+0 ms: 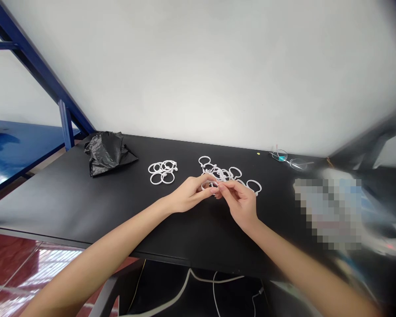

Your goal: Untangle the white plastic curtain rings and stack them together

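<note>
Between my two hands is one white ring point(205, 186), held just above the black table. My left hand point(193, 192) grips it from the left, thumb and fingers around its side. With thumb and forefinger pinched, my right hand point(239, 199) holds the ring's right end, where the fingertips hide the detail. Right behind my hands lies a loose pile of white rings point(219, 172), several with a small knob. A single white ring point(254, 186) rests just beyond my right hand. To the left sits a smaller group of white rings point(163, 171), overlapping each other.
A crumpled black plastic bag point(107, 152) lies at the table's back left. Eyeglasses point(288, 161) rest by the wall at back right. A blurred, pixelated packet point(333, 211) is on the right. White cables point(185, 286) hang below the table's front edge point(171, 260).
</note>
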`<state>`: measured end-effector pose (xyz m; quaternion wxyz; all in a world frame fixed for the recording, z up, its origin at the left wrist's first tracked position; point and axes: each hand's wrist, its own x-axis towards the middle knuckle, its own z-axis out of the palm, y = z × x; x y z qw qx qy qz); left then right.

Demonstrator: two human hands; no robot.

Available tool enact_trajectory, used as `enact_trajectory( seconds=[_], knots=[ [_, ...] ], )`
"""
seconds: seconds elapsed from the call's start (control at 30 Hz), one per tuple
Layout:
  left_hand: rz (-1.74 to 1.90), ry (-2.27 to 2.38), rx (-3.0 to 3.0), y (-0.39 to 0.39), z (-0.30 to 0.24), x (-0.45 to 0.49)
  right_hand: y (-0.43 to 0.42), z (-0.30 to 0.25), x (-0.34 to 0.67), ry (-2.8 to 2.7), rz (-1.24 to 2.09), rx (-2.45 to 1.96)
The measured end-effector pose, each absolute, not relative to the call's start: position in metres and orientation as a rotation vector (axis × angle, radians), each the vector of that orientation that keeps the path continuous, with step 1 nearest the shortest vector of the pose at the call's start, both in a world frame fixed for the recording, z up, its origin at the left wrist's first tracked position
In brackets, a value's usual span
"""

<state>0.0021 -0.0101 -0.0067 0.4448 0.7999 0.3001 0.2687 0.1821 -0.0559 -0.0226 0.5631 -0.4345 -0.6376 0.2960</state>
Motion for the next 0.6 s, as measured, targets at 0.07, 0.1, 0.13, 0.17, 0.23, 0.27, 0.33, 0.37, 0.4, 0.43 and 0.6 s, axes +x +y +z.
enact_trajectory(
  seconds=[0.07,0.1,0.13,0.17,0.23,0.27,0.33,0.37,0.4,0.43,0.6],
  knots=[
    [0.668,0.754,1.989,-0.011,-0.005,0.003,-0.055,-0.022,0.182,-1.497,0.707,-1.029],
    [0.671,0.750,1.991,-0.011,-0.004,0.003,-0.055,-0.022,0.182,-1.496,0.714,-1.032],
    [0.671,0.744,1.993,-0.011,-0.003,0.003,-0.055,-0.023,0.182,-1.495,0.727,-1.031],
    [0.668,0.740,1.997,-0.011,-0.003,0.003,-0.054,-0.023,0.182,-1.492,0.743,-1.028],
    [0.661,0.747,2.026,-0.010,-0.002,0.001,-0.054,-0.024,0.182,-1.479,0.786,-1.015],
    [0.662,0.768,2.066,-0.009,-0.001,0.000,-0.053,-0.024,0.183,-1.467,0.810,-1.005],
    [0.679,0.905,2.221,-0.005,0.000,-0.004,-0.052,-0.025,0.183,-1.437,0.857,-0.985],
    [0.689,1.027,2.319,-0.003,0.000,-0.007,-0.052,-0.025,0.184,-1.419,0.875,-0.977],
    [0.696,1.167,2.412,0.000,0.001,-0.010,-0.051,-0.026,0.185,-1.400,0.885,-0.974],
    [0.700,1.314,2.490,0.004,0.001,-0.013,-0.050,-0.026,0.185,-1.382,0.886,-0.977],
    [0.643,1.815,2.642,0.021,-0.001,-0.032,-0.049,-0.027,0.186,-1.369,0.857,-1.034]
  ],
)
